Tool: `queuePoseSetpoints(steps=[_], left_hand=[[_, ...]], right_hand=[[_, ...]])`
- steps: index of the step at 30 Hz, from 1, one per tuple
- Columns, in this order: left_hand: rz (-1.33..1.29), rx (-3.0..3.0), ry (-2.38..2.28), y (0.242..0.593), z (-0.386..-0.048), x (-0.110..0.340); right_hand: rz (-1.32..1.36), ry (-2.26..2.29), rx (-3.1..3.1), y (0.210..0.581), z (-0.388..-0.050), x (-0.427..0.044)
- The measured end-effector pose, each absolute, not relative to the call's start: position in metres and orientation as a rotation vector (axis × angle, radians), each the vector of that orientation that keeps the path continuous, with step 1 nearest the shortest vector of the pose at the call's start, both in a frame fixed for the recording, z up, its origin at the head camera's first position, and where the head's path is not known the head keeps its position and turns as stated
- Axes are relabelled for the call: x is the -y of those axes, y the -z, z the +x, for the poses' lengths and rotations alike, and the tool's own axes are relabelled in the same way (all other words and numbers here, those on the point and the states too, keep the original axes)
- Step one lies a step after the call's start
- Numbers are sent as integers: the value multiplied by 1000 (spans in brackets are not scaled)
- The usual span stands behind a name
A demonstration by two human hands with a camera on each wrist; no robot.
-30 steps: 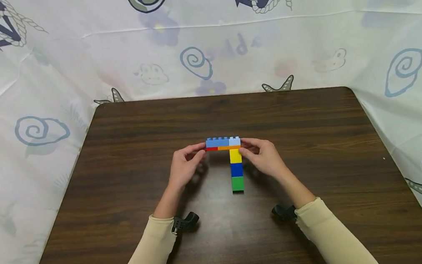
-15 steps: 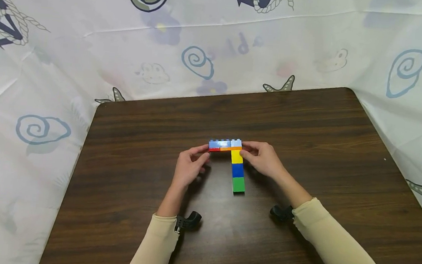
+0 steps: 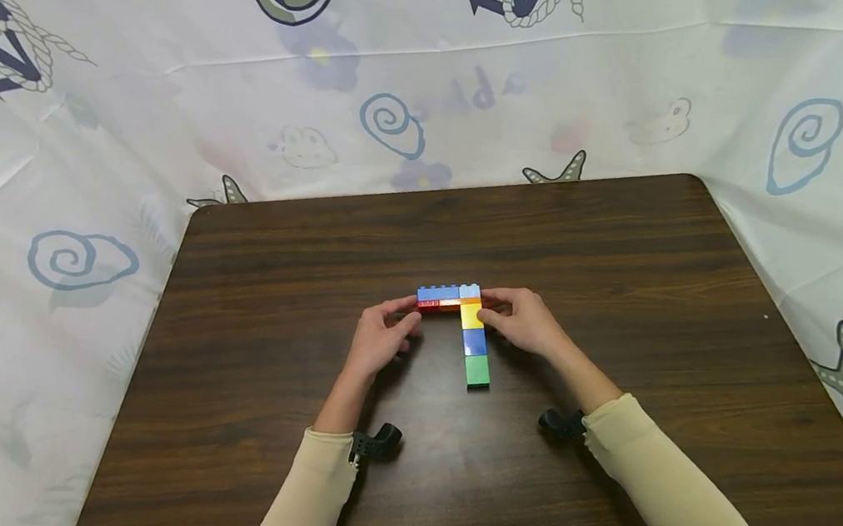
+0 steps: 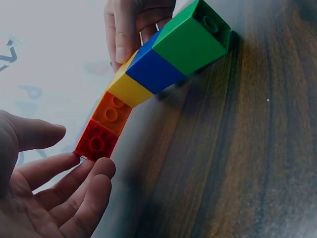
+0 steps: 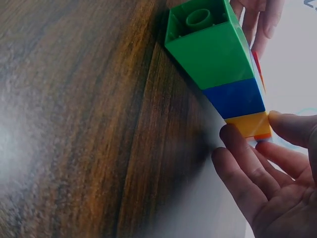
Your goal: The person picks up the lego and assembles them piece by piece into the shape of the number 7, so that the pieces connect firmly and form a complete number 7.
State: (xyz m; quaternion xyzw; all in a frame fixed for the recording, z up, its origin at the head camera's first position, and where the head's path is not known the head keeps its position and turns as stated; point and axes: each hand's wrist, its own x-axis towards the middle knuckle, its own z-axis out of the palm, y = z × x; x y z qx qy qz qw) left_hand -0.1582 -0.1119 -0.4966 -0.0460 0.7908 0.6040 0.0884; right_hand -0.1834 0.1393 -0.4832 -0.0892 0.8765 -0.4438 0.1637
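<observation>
An L-shaped build of toy bricks stands over the table in the head view. Its upright part has a yellow brick (image 3: 472,316), a blue brick (image 3: 474,342) and a green brick (image 3: 477,371) with a hollow underside. From the top, light blue bricks (image 3: 438,294) run left above a red brick (image 4: 97,143) and an orange brick (image 4: 110,113). My right hand (image 3: 529,319) pinches the build near the yellow brick between thumb and fingers. My left hand (image 3: 377,339) touches the red end with its fingertips; its thumb (image 4: 44,133) stays apart from the bricks.
A dark wood-grain table (image 3: 277,284) lies beneath. White printed cloth (image 3: 439,64) hangs around its back and sides. A black wrist mount (image 3: 378,441) sits at the left sleeve, and another black mount (image 3: 561,424) at the right one.
The brick build has shifted slightly toward me, and its top bar has moved a little to the right. Both hands moved along with it; the left thumb sits farther below the bar.
</observation>
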Motion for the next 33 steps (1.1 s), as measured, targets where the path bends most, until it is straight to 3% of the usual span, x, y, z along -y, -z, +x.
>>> queuePoseSetpoints(steps=[33], left_hand=[[-109,-2313,-1705,497,-158,117]], right_hand=[[-260,1260,-2508,488,-184,-140]])
